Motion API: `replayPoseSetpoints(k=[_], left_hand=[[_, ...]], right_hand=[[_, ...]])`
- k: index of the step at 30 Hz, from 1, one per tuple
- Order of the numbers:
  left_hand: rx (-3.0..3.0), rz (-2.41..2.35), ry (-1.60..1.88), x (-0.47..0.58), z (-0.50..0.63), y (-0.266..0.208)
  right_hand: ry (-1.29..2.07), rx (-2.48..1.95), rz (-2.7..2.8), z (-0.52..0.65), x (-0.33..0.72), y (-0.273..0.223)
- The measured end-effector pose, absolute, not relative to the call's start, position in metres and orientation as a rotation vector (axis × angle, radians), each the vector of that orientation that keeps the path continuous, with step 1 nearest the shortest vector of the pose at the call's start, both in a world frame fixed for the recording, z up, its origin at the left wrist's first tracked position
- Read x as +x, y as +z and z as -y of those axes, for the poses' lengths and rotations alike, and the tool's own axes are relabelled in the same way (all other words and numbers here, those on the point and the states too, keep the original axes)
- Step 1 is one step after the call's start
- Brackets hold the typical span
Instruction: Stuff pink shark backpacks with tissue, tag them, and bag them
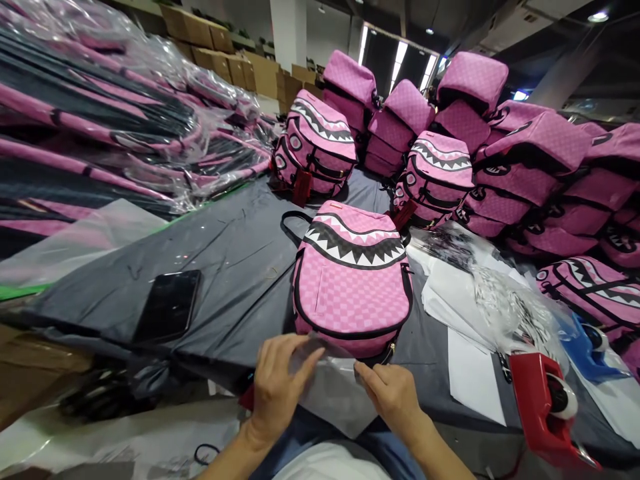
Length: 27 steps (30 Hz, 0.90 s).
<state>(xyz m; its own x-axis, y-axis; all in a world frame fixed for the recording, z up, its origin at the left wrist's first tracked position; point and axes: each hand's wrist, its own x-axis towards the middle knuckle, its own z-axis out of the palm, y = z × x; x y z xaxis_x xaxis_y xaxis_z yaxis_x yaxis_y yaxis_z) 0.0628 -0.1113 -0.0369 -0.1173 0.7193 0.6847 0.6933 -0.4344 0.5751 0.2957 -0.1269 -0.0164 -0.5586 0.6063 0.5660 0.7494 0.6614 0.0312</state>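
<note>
My left grip (281, 379) and right grip (394, 393) pinch clear plastic (340, 395); pink checkered shark-tooth backpack (354, 292) lies top away, long axis fore-aft.

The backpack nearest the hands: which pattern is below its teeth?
The backpack has two-tone pink checks there, clearest in the head view.

Smooth film (337, 397), apparently plastic

Bag packing workshop, stacked pink backpacks (540, 140), plastic-wrapped piles (150, 120), tape dispensers (537, 400), what look like cardboard cartons (200, 30) behind
</note>
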Motion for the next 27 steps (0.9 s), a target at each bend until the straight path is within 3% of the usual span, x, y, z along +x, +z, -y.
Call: replayPoseSetpoints(k=[5,11,13,16,19,23,27], left_hand=[[2.517,-0.943,1.501,0.085,0.118,-0.032],[2.567,-0.839,1.319,0.082,0.093,-0.049],[2.564,-0.789,1.309,0.078,0.091,-0.052],[2.546,-0.738,1.333,0.075,0.091,-0.052],[2.533,-0.697,1.416,0.076,0.09,-0.052],[2.544,-0.66,1.45,0.076,0.09,-0.055],[2.573,-0.695,1.403,0.075,0.092,-0.053]], right_hand=[[-0.383,-1.048,2.353,0.129,0.293,-0.017],[-0.328,-1.044,2.323,0.137,0.295,-0.021],[-0.051,-1.177,2.209,0.146,0.307,-0.025],[0.656,-1.455,1.836,0.162,0.331,-0.031],[1.137,-1.461,1.433,0.167,0.345,-0.038],[0.962,-1.38,1.263,0.143,0.344,-0.04],[0.588,-1.271,1.652,0.099,0.343,-0.034]])
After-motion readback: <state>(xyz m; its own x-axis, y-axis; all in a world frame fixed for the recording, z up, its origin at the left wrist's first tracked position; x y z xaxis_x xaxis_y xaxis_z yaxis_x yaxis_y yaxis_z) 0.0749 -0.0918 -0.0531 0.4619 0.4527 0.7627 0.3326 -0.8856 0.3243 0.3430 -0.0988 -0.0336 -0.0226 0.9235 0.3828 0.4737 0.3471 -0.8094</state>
